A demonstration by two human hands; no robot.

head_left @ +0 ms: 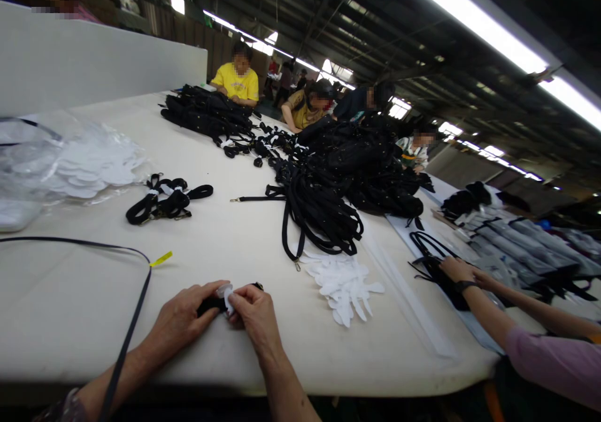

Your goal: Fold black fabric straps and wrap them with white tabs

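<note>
Near the table's front edge, my left hand (188, 312) is closed around a folded black strap (210, 305). A white strip (228, 299) lies around the strap's middle, and my right hand (256, 312) pinches it between thumb and fingers. Part of the folded strap is hidden behind my fingers. To the right of my hands spreads a pile of similar white strips (345, 287). Beyond it lies a heap of loose black straps (319, 215) with metal clips. Several folded straps with white bands (162, 201) sit farther left.
A clear plastic bag (89, 165) of white pieces lies left. A dark cord (134, 322) with a yellow tag (162, 259) crosses my left forearm. Black goods (366, 159) are heaped at the back. At right, a co-worker's hands (462, 273) handle a black item. Other people sit beyond.
</note>
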